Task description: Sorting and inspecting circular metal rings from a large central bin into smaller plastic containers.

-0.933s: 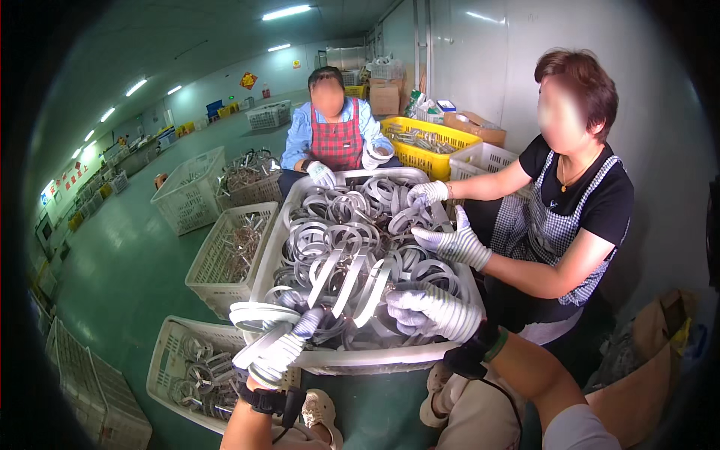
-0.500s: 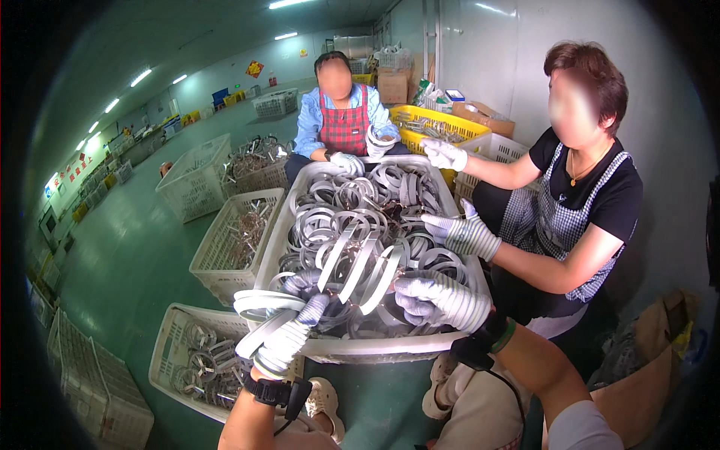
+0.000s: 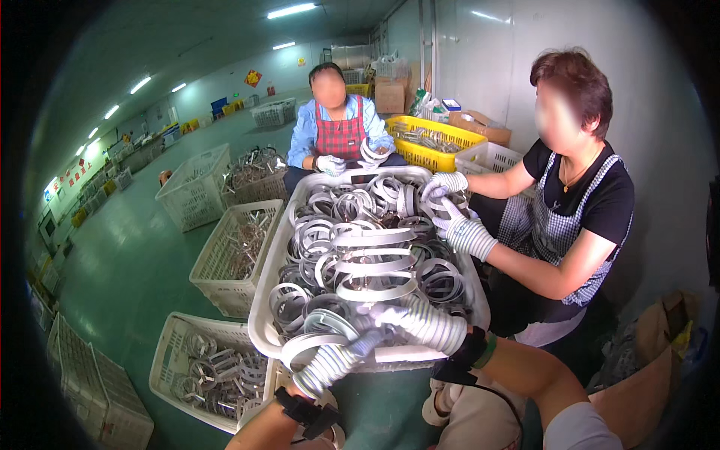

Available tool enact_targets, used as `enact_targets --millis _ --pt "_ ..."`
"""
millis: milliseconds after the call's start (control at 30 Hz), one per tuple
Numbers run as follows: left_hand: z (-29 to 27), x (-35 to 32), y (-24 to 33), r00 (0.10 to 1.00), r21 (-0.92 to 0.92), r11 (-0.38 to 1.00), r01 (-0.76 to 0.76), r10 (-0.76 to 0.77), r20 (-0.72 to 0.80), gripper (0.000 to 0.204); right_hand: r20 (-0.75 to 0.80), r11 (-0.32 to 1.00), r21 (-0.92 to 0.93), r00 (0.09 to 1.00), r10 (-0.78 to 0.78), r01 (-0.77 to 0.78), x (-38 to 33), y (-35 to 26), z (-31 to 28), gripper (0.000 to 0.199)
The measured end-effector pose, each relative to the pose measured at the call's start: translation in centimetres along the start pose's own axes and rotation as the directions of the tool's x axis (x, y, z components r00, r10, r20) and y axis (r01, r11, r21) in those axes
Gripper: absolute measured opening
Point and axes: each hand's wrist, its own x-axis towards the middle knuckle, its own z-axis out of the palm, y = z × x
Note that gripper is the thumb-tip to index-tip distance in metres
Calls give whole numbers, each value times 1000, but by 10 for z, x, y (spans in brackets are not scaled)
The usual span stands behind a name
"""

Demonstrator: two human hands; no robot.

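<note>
A large white tub (image 3: pixel 264 330) in front of me is heaped with flat grey metal rings (image 3: pixel 442 279). My left hand (image 3: pixel 334 364), in a striped glove, is closed on a few metal rings (image 3: pixel 319 343) at the tub's near edge. Beside it, my right hand (image 3: pixel 427 324), gloved too, is closed at the near end of several pale metal rings (image 3: pixel 375 287) lined up over the heap. The two hands' fingers come close together and are slightly blurred; the exact grip is hidden.
Across the tub a co-worker in a red checked apron (image 3: pixel 341 137) holds rings. At right, another co-worker's gloved hands (image 3: pixel 465 234) handle rings over the tub. White crates (image 3: pixel 206 259) of metal parts stand left; a yellow crate (image 3: pixel 431 156) stands behind. Cardboard (image 3: pixel 637 394) lies lower right.
My right hand has moved left toward my left hand, and its rings have swung from slanting to level. My left hand has shifted right and down. The right co-worker's hands have come together on rings.
</note>
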Motion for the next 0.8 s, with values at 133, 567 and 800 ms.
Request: enact_targets --millis 133,567,800 --pt "-4 -20 -28 971 -144 962 234 -224 77 19 55 981 93 985 163 -168 3 12 8 32" --pt "-169 -28 40 691 -399 916 36 -311 -653 23 -94 996 39 992 82 -78 16 32 -48 36" --pt "-305 -211 -73 332 -536 842 57 -522 -786 13 -138 995 40 986 96 -92 17 16 -30 35"
